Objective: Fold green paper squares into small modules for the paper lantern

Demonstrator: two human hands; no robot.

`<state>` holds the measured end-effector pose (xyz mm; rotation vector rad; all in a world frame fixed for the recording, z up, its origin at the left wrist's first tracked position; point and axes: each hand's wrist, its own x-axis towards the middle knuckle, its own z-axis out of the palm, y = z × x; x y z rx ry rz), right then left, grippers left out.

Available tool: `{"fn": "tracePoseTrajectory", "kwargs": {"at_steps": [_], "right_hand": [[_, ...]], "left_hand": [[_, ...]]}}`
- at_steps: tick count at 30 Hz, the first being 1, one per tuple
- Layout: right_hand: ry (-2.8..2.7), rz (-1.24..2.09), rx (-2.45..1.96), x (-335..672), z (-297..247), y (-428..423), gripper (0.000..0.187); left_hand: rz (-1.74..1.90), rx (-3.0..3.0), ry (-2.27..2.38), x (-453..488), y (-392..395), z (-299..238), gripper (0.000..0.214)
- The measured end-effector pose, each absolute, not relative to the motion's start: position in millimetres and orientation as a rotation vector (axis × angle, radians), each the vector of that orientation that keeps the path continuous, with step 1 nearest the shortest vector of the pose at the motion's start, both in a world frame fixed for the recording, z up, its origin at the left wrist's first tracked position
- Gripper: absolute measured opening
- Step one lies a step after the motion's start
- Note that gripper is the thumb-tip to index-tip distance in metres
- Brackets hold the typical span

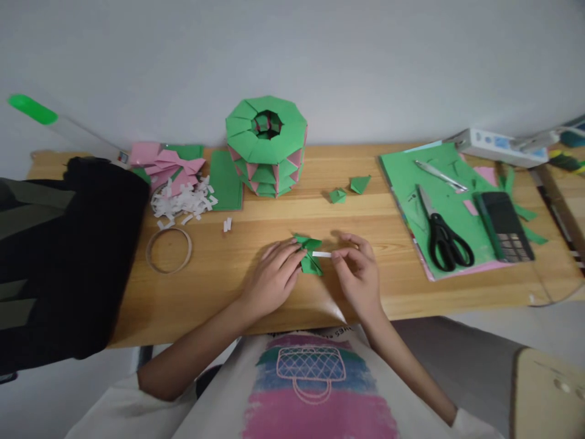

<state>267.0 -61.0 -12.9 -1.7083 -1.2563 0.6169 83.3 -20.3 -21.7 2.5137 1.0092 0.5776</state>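
A small folded green paper piece (309, 255) lies on the wooden table (283, 213) in front of me. My left hand (273, 275) presses on its left side with fingers closed on it. My right hand (359, 268) pinches a thin white strip (322, 254) that runs from the green piece toward my fingers. Behind them stands a round green and pink folded paper ring (266, 145). Two small green folded pieces (348, 189) lie to the right of the ring.
Black scissors (442, 235), a pen (439, 175) and a dark calculator (503, 227) rest on green sheets (411, 171) at the right. At the left are a tape ring (169, 250), white paper strips (183, 201), pink folded pieces (167, 166) and a black bag (68, 256).
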Motion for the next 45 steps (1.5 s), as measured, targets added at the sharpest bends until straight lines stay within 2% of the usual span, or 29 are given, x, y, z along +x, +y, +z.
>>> {"fn": "tracePoseTrajectory", "kwargs": {"at_steps": [3,6,9,12,20,26,29,35,43,45], "right_hand": [[-1.274,0.651,-1.676,270.9,-12.3,-67.8,0.017],[-1.306,0.666,-1.637,273.4,-13.1,-75.2,0.011],[-1.392,0.658,-1.591,275.4,-16.7,-80.7,0.043],[-1.475,0.628,-1.570,279.4,-22.9,-82.2,0.052],[-1.483,0.543,-1.562,305.0,-27.5,-78.4,0.048],[-1.378,0.581,-1.497,313.8,-13.2,-88.7,0.019],[-1.334,0.684,-1.451,308.5,-4.5,-98.9,0.011],[-1.378,0.784,-1.376,299.4,17.9,-113.1,0.007],[-1.471,0.670,-1.390,302.3,29.7,-118.0,0.009],[-1.514,0.616,-1.413,302.2,29.9,-118.5,0.011]], "left_hand": [[0.553,2.579,1.047,85.0,-23.1,-20.4,0.031],[0.557,2.647,1.118,88.8,-29.0,-20.7,0.029],[0.599,2.710,1.153,95.6,-37.2,-23.1,0.029],[0.654,2.753,1.124,104.0,-47.8,-23.8,0.027],[0.796,2.701,0.735,102.5,-80.0,-2.4,0.021],[0.921,2.364,0.949,92.2,-66.6,7.8,0.018],[0.987,2.139,1.054,98.6,-50.8,12.4,0.015],[0.877,1.857,0.917,126.4,-41.7,27.3,0.013],[0.893,1.776,0.898,137.2,-46.8,28.4,0.004],[0.917,1.784,0.918,136.1,-49.2,28.3,0.013]]}}
